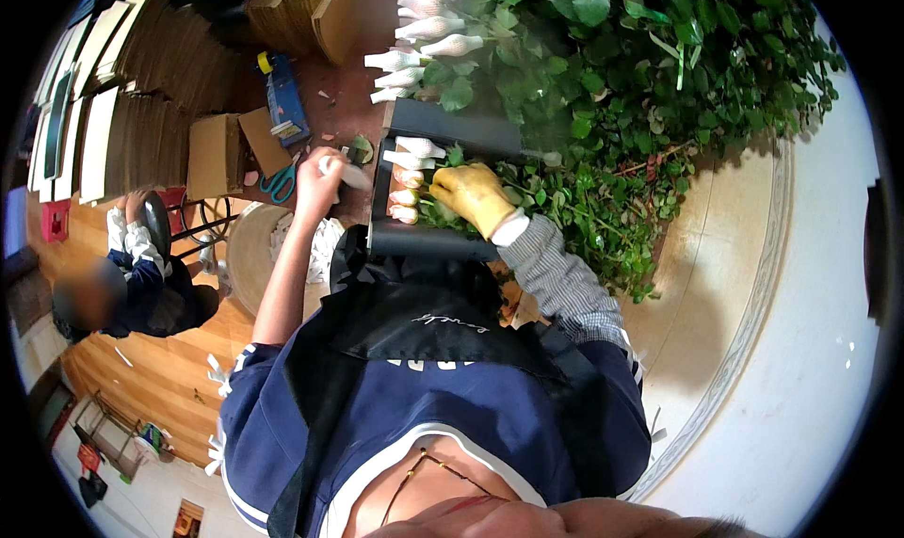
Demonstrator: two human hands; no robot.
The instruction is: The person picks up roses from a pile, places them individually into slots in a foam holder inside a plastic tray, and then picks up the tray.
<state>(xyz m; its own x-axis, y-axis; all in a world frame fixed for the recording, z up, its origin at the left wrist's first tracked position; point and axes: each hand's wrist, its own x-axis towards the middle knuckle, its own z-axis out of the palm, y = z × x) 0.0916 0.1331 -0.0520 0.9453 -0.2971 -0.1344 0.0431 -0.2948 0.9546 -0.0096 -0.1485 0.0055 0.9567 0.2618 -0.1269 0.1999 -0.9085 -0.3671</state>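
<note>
My left hand (320,182), bare, is closed around a white foam net sleeve (355,176), blurred, just left of the black trough (452,246). In the trough lie pale pink rosebuds (405,198), heads toward the left. Beside them, farther from me, are rosebuds in white net sleeves (419,148). My right hand (471,195), in a yellow glove, is closed at the stems just behind the bare buds. It appears to grip a rose there; its fingertips partly hide the stem. Leafy stems (603,208) run off to the right.
A big heap of leafy roses (584,58) with sleeved heads covers the far right. Blue-handled scissors (279,182), a blue tape dispenser (284,100) and an open carton (215,154) lie left. Flattened cardboard (141,133) is stacked beyond. Another person (155,284) sits at left.
</note>
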